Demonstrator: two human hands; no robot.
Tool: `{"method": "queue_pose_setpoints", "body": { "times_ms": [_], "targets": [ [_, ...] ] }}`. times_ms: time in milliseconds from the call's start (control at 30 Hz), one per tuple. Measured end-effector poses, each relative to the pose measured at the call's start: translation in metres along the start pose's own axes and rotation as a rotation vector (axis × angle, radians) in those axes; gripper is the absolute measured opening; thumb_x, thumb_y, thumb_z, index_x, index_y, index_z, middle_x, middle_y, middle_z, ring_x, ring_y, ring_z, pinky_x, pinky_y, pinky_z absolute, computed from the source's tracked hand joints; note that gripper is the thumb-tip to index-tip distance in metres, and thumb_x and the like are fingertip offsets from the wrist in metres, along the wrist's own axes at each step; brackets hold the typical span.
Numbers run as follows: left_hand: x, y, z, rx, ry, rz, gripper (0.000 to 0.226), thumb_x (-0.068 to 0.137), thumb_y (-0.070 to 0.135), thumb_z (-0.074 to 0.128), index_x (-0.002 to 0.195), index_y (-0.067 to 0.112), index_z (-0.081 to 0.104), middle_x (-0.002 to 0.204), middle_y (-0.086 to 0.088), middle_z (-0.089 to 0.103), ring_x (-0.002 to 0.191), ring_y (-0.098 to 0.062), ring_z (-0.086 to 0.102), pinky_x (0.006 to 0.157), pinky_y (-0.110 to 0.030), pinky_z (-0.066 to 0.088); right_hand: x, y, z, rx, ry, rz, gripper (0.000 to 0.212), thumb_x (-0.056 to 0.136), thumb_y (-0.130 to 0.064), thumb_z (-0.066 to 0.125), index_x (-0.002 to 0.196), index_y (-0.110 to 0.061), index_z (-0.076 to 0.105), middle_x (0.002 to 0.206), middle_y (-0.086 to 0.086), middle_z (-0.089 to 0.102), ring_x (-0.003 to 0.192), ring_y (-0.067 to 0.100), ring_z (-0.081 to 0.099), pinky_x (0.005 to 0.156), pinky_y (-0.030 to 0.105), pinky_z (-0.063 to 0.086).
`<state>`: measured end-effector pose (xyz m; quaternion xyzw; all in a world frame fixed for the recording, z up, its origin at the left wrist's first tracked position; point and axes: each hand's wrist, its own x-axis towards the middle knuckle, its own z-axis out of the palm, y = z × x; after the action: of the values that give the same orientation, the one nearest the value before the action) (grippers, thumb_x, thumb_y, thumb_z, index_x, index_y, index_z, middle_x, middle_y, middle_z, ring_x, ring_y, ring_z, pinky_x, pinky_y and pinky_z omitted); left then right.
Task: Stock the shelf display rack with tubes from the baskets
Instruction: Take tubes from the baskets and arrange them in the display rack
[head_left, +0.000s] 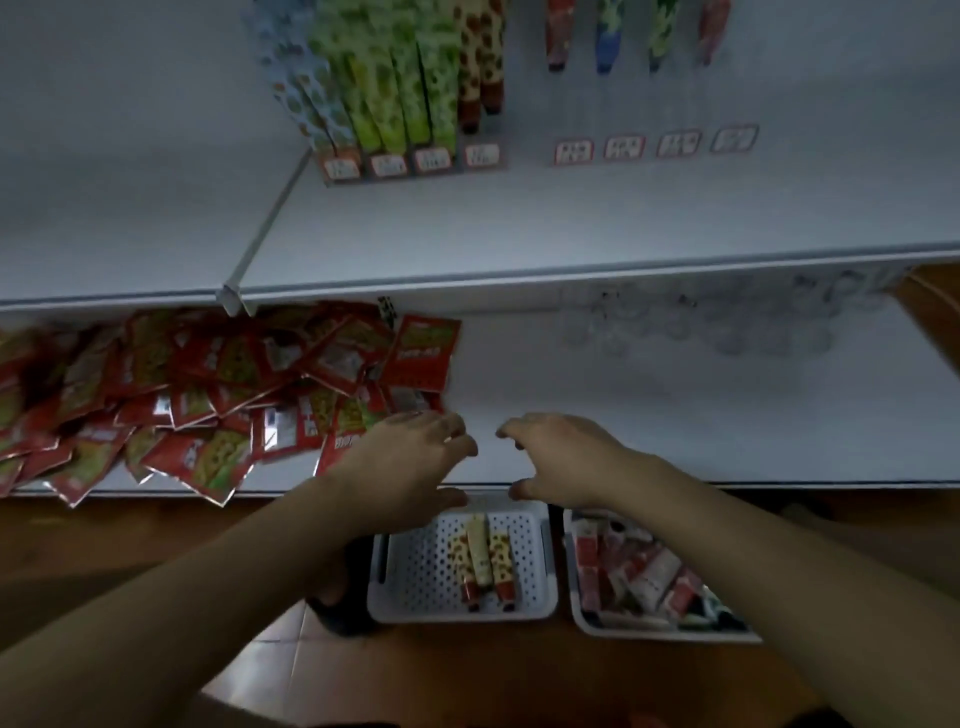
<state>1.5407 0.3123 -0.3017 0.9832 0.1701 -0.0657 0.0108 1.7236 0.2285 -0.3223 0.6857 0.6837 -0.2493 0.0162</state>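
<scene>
Left hand (415, 460), right hand (566, 457): both empty, fingers loose, over white perforated plastic basket (413, 577). Spotted yellow tubes (501, 556) likely light, soft, slick; grip mid-body.

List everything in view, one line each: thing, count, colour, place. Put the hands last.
Upper shelf: one, white, top.
Patterned packs: several rows, blue, green, brown-spotted, upper shelf left.
Back tubes: four, red, blue, green, red, upper shelf right.
Price labels: eight, white edged red, upper shelf.
Lower shelf: one, white, middle.
Sachets: a heap, red, lower shelf left.
Left basket: one, white, floor.
Spotted tubes: two, yellow-brown, left basket.
Pale tube: one, cream, between them.
Right basket: one, white, floor.
Red-and-white tubes: many, right basket.
Left hand: open, empty, above lower shelf front.
Right hand: open, empty, beside it.
</scene>
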Motion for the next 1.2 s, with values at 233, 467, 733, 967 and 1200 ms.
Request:
{"method": "queue_pose_setpoints", "body": {
  "times_ms": [233,467,733,967,1200],
  "targets": [
    [0.009,0.005,0.088,-0.107,-0.397,-0.241,0.055,0.087,0.051,0.058,0.131,0.021,0.048,0.129,-0.002,0.053,0.117,-0.022,0.051,0.095,-0.037,0.044,0.024,0.009,0.076,-0.051,-0.292,0.028,0.053,0.085,-0.036,0.067,0.129,-0.013,0.05,0.119,0.009,0.057,0.104,0.026,0.057,0.083,0.036,0.051],
    [0.027,0.033,0.186,-0.264,-0.645,-0.529,0.047,0.087,0.043,0.059,0.126,0.019,0.051,0.125,-0.005,0.058,0.113,-0.025,0.057,0.087,-0.039,0.048,0.046,-0.007,0.149,-0.01,-0.446,0.11,0.023,0.089,-0.01,0.058,0.112,-0.005,0.059,0.101,0.012,0.057,0.08,0.021,0.054,0.068,0.031,0.041],
    [0.025,0.037,0.249,-0.489,-0.666,-0.825,0.049,0.09,0.041,0.057,0.129,0.016,0.041,0.113,-0.005,0.061,0.099,-0.022,0.062,0.075,-0.034,0.048,0.083,-0.005,0.217,0.087,-0.365,0.358,0.042,0.088,-0.02,0.062,0.126,-0.006,0.047,0.121,0.014,0.056,0.109,0.029,0.055,0.085,0.037,0.047],
    [0.014,0.023,0.278,-0.724,-0.662,-0.977,0.053,0.082,0.046,0.067,0.121,0.017,0.046,0.111,-0.005,0.062,0.096,-0.022,0.062,0.069,-0.032,0.048,0.105,-0.004,0.239,0.139,-0.27,0.432,0.045,0.089,-0.006,0.052,0.13,-0.008,0.033,0.112,0.014,0.06,0.096,0.027,0.061,0.067,0.032,0.045],
    [0.021,0.025,0.286,-0.94,-0.63,-0.987,0.03,0.093,0.025,0.059,0.112,0.002,0.058,0.088,-0.002,0.063,0.077,-0.015,0.063,0.07,-0.027,0.055,0.106,-0.004,0.241,0.288,-0.222,0.503,0.05,0.09,-0.006,0.051,0.135,-0.012,0.031,0.101,0.009,0.061,0.081,0.022,0.057,0.057,0.025,0.036]
  ]
}}
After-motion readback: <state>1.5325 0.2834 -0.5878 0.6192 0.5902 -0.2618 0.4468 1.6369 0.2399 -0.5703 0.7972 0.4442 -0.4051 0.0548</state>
